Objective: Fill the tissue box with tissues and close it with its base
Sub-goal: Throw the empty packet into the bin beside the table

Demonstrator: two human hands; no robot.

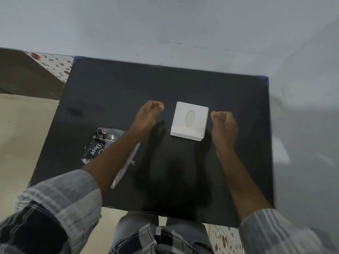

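White square tissue box, smooth matte plastic w/ oval slot on top, sits flat on the black matte table, between both sets of fingertips, touching neither. Left hand has fingers curled loosely, holding nothing; right hand likewise curled & empty. Crinkly glossy black tissue wrapper lies behind left fingers, partly under the forearm, beside a thin flat white base panel.

Left forearm hides part of wrapper; tissue box contents, underside unseen.
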